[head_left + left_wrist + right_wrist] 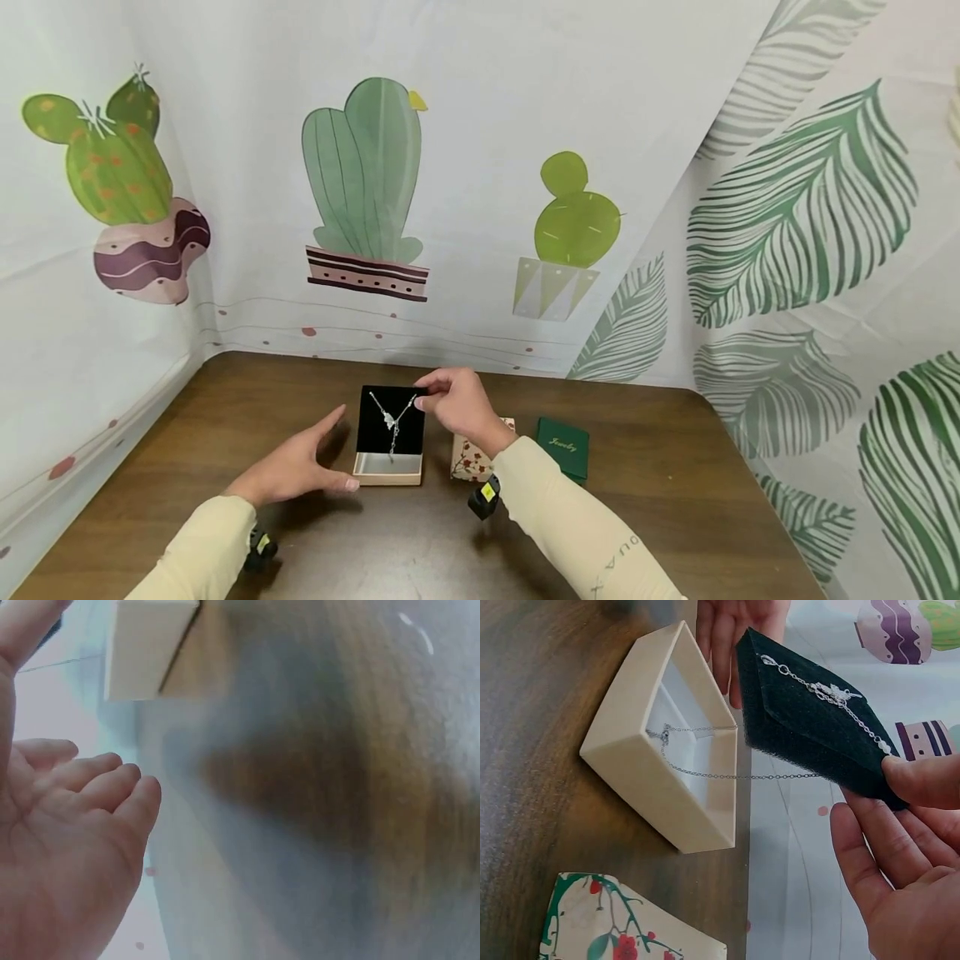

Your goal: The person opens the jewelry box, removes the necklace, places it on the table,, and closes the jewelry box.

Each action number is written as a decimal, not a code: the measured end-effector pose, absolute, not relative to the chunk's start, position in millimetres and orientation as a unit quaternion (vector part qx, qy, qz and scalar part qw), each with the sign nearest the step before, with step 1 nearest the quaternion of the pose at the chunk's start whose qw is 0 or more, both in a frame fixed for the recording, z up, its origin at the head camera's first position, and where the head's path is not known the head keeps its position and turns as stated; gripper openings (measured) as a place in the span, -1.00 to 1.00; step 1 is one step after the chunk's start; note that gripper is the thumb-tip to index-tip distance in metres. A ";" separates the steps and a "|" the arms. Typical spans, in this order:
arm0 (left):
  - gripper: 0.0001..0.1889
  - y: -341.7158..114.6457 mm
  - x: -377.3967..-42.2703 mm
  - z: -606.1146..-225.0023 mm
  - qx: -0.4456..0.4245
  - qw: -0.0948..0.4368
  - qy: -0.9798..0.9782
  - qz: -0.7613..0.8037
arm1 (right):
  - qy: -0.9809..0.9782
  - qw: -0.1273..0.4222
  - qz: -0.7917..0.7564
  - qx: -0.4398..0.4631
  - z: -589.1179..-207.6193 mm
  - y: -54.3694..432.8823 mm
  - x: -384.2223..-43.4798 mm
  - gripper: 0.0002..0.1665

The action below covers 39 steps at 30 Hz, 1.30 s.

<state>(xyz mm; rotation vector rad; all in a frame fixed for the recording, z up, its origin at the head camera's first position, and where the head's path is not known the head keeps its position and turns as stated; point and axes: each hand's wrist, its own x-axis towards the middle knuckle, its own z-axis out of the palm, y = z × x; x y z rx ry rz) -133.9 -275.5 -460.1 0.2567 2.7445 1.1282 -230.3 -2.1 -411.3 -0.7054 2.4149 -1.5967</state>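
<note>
My right hand (459,407) pinches the upper right corner of a black velvet jewelry pad (802,727), thumb on its face and fingers behind. The pad stands tilted up over an open cream box (388,479). Across the pad's face lies a silver necklace (391,421) with a butterfly-like pendant; in the right wrist view a length of its chain trails down into the box. My left hand (296,462) is just left of the box, thumb and fingers spread, holding nothing. In the left wrist view its palm shows beside a corner of the box (146,649).
A cream lid with a red flower print (471,461) lies right of the box, partly behind my right forearm. Further right is a dark green packet marked Jewelry (564,448). Cloth with cactus and leaf prints (480,192) hangs behind the brown wooden table (660,500).
</note>
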 end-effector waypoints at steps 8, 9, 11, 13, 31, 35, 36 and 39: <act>-0.13 -271.7 -132.3 -447.7 0.065 0.033 0.895 0.439 | 0.801 0.099 -0.546 -0.223 -406.4 -0.8 -230.1 -0.77; -0.19 -269.8 -132.1 -446.2 0.058 0.023 0.892 0.448 | 0.801 0.101 -0.547 -0.221 -406.2 -0.8 -229.9 -0.78; -0.31 -265.4 -132.1 -442.7 0.041 0.004 0.885 0.464 | 0.800 0.103 -0.549 -0.219 -406.1 -0.9 -229.7 -0.77; -0.41 -260.6 -132.4 -439.5 0.020 -0.013 0.880 0.475 | 0.798 0.105 -0.552 -0.217 -406.1 -0.9 -229.6 -0.77; -0.53 -223.3 -139.2 -432.1 -0.059 0.056 0.756 0.650 | 0.751 0.146 -0.610 -0.204 -411.0 0.7 -227.8 -0.72; -0.60 -218.9 -140.4 -430.1 -0.058 0.060 0.729 0.680 | 0.748 0.149 -0.615 -0.198 -410.9 1.2 -227.3 -0.72; -0.62 -217.9 -140.5 -429.5 -0.060 0.060 0.724 0.684 | 0.748 0.150 -0.615 -0.197 -411.1 1.6 -227.3 -0.72; -0.61 -216.1 -141.2 -428.7 -0.064 0.063 0.714 0.694 | 0.746 0.153 -0.618 -0.193 -412.1 3.0 -227.4 -0.74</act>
